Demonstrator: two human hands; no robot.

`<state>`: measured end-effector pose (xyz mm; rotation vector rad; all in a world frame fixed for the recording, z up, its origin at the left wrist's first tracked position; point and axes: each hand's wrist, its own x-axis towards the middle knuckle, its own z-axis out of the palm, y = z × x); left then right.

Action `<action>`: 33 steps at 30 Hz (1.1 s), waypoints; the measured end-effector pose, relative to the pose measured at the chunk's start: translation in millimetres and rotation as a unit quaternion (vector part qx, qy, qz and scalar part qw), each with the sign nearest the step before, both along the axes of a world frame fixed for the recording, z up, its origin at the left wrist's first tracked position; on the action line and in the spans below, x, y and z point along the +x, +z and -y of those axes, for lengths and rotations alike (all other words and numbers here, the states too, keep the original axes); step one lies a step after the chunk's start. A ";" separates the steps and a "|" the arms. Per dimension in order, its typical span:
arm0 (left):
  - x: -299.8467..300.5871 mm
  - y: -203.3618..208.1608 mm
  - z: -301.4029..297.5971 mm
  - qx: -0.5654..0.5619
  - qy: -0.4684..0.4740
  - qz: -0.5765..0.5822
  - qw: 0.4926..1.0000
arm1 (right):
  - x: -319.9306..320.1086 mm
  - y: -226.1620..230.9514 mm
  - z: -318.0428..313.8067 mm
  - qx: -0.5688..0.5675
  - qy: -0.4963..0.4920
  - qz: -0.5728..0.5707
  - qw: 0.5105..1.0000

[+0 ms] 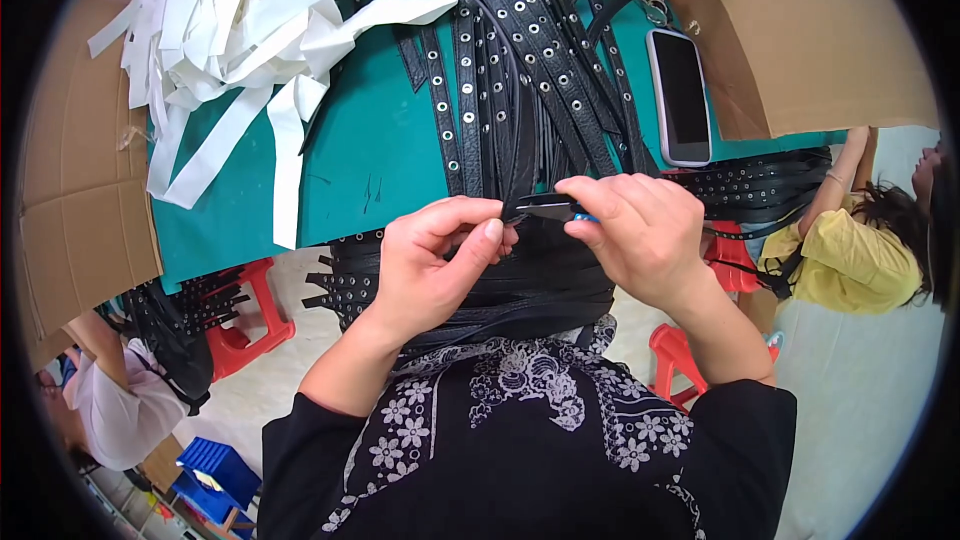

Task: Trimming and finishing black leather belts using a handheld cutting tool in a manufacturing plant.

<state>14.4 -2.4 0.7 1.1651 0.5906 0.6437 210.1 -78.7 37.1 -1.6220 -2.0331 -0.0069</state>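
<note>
At the table's near edge, my left hand (446, 255) is closed, thumb and fingers pinching the end of a black leather strap (521, 140). My right hand (645, 235) grips small thread snips (547, 210) with a metal blade and a bit of blue. The blade tip meets the strap end just beside my left fingertips. Beyond my hands lies a pile of black straps (545, 65) set with silver eyelets. More black straps (490, 285) lie across my lap under my hands. My right fingers partly cover the snips.
White fabric strips (250, 30) are heaped at the far left of the green table (390, 155). A phone (682, 95) lies at the right. Cardboard (85, 150) flanks the left side, and more cardboard (820, 40) the right. People sit either side; red stools (255, 325) stand below.
</note>
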 end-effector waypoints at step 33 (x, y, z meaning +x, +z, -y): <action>7.9 -4.4 4.7 0.031 0.017 0.010 0.999 | -11.8 -8.6 0.0 0.013 -0.039 -0.050 0.998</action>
